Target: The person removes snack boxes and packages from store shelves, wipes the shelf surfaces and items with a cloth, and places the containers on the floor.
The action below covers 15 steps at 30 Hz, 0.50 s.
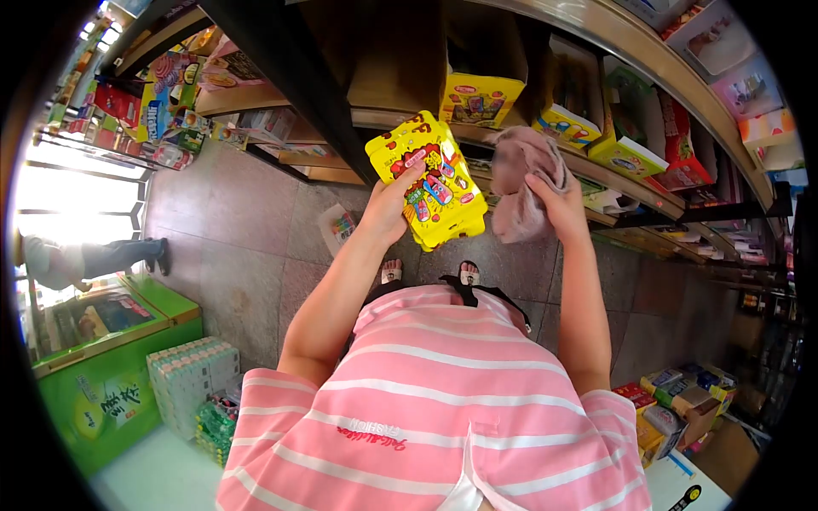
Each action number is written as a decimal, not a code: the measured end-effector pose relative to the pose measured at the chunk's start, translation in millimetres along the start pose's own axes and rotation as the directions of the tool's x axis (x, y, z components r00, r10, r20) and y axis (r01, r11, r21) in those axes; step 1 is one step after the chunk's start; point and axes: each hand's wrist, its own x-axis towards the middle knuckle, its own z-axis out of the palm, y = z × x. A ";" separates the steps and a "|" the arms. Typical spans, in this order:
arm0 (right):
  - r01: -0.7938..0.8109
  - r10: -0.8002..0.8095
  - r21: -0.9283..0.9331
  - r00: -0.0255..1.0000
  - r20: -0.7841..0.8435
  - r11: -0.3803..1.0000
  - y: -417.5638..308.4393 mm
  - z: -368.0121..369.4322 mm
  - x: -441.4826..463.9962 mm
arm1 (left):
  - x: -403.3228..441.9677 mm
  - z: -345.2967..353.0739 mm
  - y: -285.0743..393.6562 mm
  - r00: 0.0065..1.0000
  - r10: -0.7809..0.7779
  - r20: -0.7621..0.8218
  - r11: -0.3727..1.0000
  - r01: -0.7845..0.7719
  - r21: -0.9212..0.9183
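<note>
My left hand (pixel 394 203) is closed on a flat yellow cardboard box (pixel 439 189) printed with cartoon pictures, its thumb lying across the front. In my right hand (pixel 558 203) is a crumpled greyish-pink cloth (pixel 520 183), gripped by the thumb and fingers. Box and cloth are held apart, side by side in front of the shelf. Just beyond them, a yellow open-topped display box (pixel 481 98) stands on the shelf.
More open display boxes, such as a green-yellow one (pixel 629 153) and a red one (pixel 684 157), line the shelf (pixel 388 119). A small carton (pixel 339 228) sits on the tiled floor. At left are a green chest freezer (pixel 119 400), stacked packs (pixel 194 375) and another person (pixel 94 260).
</note>
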 end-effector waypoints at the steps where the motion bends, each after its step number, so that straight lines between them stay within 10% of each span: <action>1: -0.065 0.066 -0.006 0.997 0.036 0.998 -6.2 -2.7 -3.8 | 0.4 -1.1 0.2 0.998 0.017 -0.061 1.000 -0.018 -0.021; 6: -0.281 0.268 0.117 0.957 0.115 0.953 37.3 11.0 -22.4 | 1.5 16.2 -6.2 0.996 0.045 -0.073 0.949 -0.065 -0.309; 11: -0.340 0.275 0.455 0.939 0.205 0.823 32.1 65.0 -37.1 | -0.7 32.3 -17.9 0.986 0.169 -0.001 0.933 -0.161 -0.323; 15: -0.302 0.214 0.359 0.940 0.264 0.883 9.2 65.0 -26.3 | -6.1 28.3 -14.6 0.976 0.211 0.060 0.966 -0.199 -0.164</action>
